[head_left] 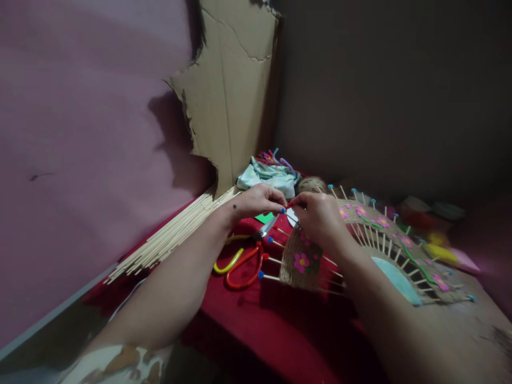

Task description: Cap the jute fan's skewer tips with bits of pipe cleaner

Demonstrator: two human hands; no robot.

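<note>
My left hand (262,199) and my right hand (319,213) meet fingertip to fingertip, both closed in a pinch. Between them shows a small red piece (289,205), too small to make out fully. Below my hands lies a fan-shaped twine weaving on wooden sticks, with a pink flower (301,262) on it. Its stick ends carry red and blue tips, such as a blue tip (261,275). My right hand and forearm hide part of the weaving. Left of it rest scissors (245,280) with red and yellow handles.
A bundle of thin wooden sticks (168,234) lies along the pink wall. Behind are a patterned cloth (268,176), a ball of twine (312,185) and torn cardboard (234,96). To the right, a larger decorated fan (400,277) sits on the red cloth (256,325) or board.
</note>
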